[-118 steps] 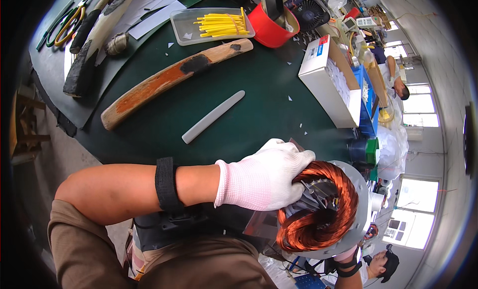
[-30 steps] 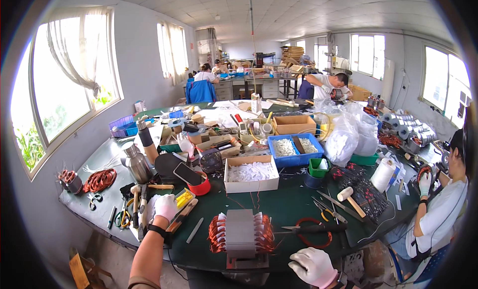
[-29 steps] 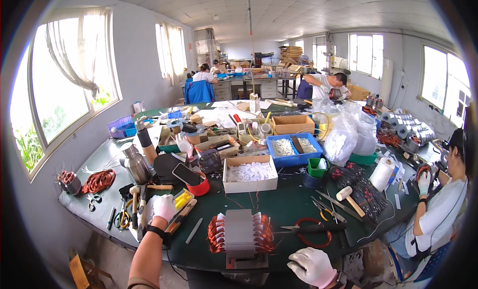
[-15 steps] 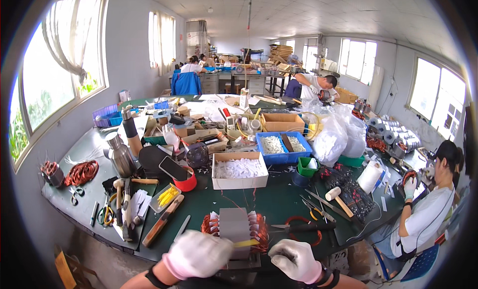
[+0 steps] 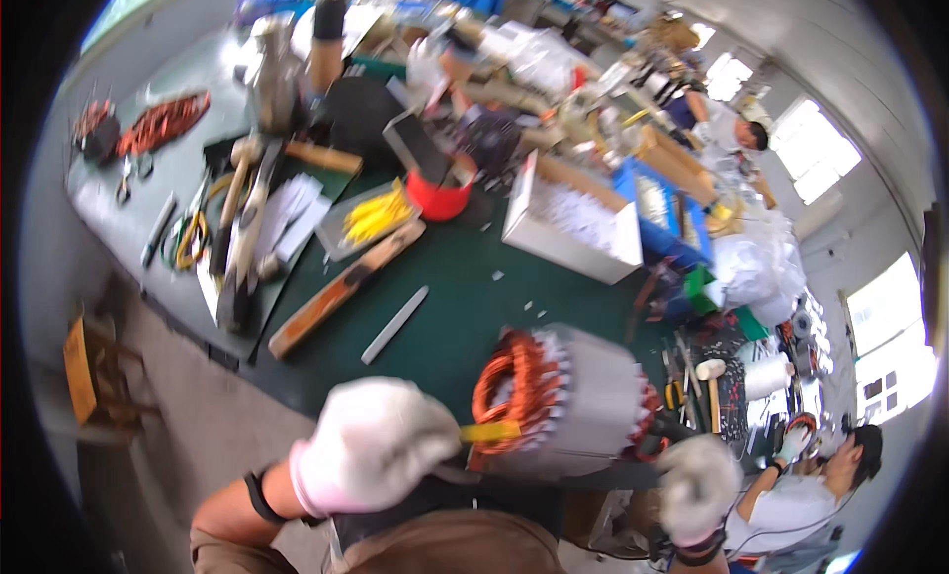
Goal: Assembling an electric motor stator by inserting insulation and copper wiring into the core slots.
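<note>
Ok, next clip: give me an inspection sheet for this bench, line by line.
Surface: dark green table, crowded.
Job's things: motor stator with copper windings; yellow strip at its near end.
Clutter: wooden paddle, grey stick, tray of yellow strips, red cup, white box, hammers.
Hands: gloved; left hand at the yellow strip, right hand by the stator's far end.
Cables: copper wire coils, far left.
Surroundings: person seated on the right, windows.

1. Left grip (image 5: 371,445): a white knit glove with a pinkish cuff.
2. Left wrist: a black band just behind the glove cuff.
3. Right grip (image 5: 697,485): a matching white knit glove, a dark band at the wrist.
4. Forearms bare; brown clothing at the lower edge.
</note>
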Motion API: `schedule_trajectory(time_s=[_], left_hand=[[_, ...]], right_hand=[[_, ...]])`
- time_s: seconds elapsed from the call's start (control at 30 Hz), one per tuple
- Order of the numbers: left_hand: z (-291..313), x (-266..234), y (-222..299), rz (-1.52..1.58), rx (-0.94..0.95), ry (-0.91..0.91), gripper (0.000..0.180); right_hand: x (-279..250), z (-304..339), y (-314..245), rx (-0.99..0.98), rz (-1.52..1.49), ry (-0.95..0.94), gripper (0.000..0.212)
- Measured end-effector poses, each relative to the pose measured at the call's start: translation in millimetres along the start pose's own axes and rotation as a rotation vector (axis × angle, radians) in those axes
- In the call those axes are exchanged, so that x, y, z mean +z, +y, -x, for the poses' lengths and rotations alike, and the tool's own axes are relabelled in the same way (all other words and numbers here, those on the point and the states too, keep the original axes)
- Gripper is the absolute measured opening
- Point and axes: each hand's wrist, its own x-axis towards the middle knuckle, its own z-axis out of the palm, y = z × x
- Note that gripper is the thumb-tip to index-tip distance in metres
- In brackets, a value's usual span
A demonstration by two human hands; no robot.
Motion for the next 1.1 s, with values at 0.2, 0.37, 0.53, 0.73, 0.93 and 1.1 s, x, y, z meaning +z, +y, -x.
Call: schedule_trajectory(time_s=[0.2, 0.37, 0.53, 0.73, 0.93, 1.1], left_hand=[[-2, 17, -60, 0.065, -0.216, -0.067, 0.010], [-15, 40, -66, 0.062, -0.193, -0.127, 0.014], [-25, 56, -67, 0.044, -0.149, -0.152, 0.015], [-32, 64, -68, -0.084, -0.010, -0.107, 0.022], [-33, 70, -69, -0.115, 0.022, -0.042, 0.022], [-31, 67, -61, -0.087, -0.067, -0.080, 0.018]], right_hand=[[12, -8, 68, 0.537, 0.173, -0.478, 0.025], [20, 16, 83, 0.446, 0.182, -0.418, 0.032], [6, 26, 87, 0.572, 0.174, -0.492, 0.041], [-3, 26, 89, 0.557, 0.350, -0.631, 0.049], [0, 13, 76, 0.484, 0.399, -0.564, 0.050], [0, 21, 89, 0.403, 0.347, -0.505, 0.041]])
